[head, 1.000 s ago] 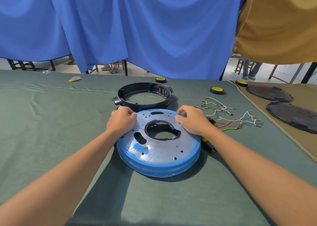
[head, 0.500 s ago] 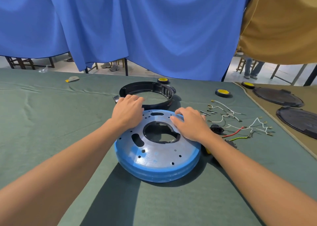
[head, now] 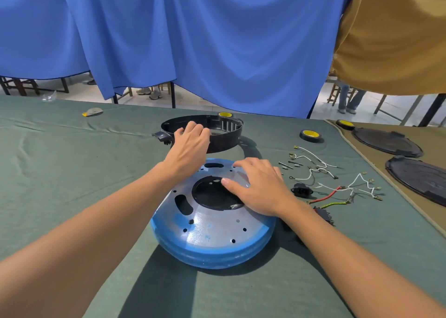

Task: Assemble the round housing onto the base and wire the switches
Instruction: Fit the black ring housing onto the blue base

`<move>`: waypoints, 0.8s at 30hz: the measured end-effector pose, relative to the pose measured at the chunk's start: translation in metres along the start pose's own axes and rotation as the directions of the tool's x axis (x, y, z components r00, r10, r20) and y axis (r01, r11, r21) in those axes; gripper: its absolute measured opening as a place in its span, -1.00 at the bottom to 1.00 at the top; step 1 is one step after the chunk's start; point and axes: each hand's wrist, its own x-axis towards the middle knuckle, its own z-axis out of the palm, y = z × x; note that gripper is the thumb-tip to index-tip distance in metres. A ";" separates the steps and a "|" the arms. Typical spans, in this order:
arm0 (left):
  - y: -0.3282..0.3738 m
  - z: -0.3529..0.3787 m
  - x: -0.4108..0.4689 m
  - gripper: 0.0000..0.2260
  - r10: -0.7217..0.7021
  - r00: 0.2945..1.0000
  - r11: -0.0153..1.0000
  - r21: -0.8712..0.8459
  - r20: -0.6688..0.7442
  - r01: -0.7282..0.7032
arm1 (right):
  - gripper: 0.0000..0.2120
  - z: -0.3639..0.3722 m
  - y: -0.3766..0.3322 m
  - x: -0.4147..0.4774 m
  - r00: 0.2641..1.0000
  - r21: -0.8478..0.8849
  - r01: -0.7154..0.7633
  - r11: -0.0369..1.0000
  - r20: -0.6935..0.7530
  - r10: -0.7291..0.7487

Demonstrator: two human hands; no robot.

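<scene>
reaching out over the base (head: 212,231), the l hand (head: 190,146) has its fingers curled over the near wall of the round housing (head: 226,142), tips inside the ring; thumb is hidden behind the hand. the housing sits flat on the green table (head: 72,173), just beyond the base and apart from it, not yet lifted. the r hand (head: 259,193) lies flat on the base's grey top face, fingers relaxed and apart, thumb at the edge of the center opening (head: 210,197), pressing down w/ nothing held.

handling, as a guess: the housing is a thin-walled black plastic ring, prob light and a bit flexy, so a one-sided grab may let it twist or sag. better to take it w/ both hands on opposite walls, fingers in, thumbs out. keep off the small tab (head: 160,136) sticking out at its left, which looks snappable. the base looks like a metal plate in a blue shell, heavier and stiff, and shouldn't slide on the cloth under a palm. holes on its face need lining up w/ the ring before pressing.

wires (head: 321,170) and a black socket part (head: 300,190) lie loose to the right, untouched.
</scene>
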 end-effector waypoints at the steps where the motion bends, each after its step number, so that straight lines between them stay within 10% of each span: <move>1: -0.001 -0.003 -0.001 -0.83 0.000 1.000 1.000 0.003 -0.009 0.000 | -0.24 -0.002 0.000 -0.006 0.999 0.002 0.009 1.000 0.039 -0.009; 6: -0.002 -0.017 -0.003 -0.84 0.043 0.993 0.999 0.030 -0.110 -0.040 | 0.02 0.008 -0.011 -0.017 0.974 -0.102 0.004 0.995 0.226 0.019; 24: 0.018 -0.055 -0.020 -0.93 0.036 0.932 0.993 -0.092 -0.362 -0.074 | -0.10 0.032 -0.031 0.015 0.983 -0.083 -0.136 0.987 0.113 0.145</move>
